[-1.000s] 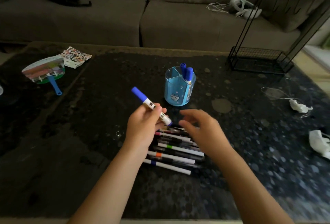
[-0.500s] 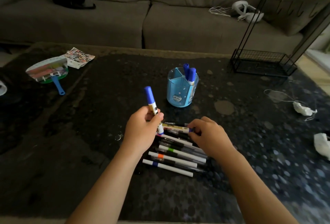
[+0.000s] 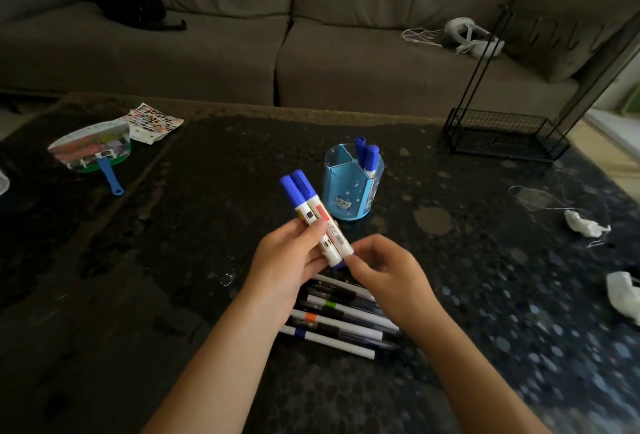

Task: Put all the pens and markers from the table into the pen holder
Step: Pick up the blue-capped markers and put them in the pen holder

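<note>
My left hand [image 3: 291,260] grips two blue-capped white markers [image 3: 313,212] side by side, caps pointing up and away. My right hand [image 3: 384,271] touches the lower end of the right marker with its fingertips. Just beyond stands the blue pen holder [image 3: 349,198], upright, with two blue-capped markers [image 3: 367,156] in its right compartment. Beneath my hands lie several pens and markers [image 3: 339,323] in a row on the dark table [image 3: 194,226], partly hidden by my wrists.
A hand fan [image 3: 93,153] and a sticker sheet [image 3: 156,122] lie at the far left. A black wire rack [image 3: 502,136] stands at the back right. Crumpled white tissues [image 3: 585,226] lie at the right. A grey sofa runs behind the table.
My right hand lifted a second blue marker from the pile and brought it beside the one in my left hand. Both markers are now held together.
</note>
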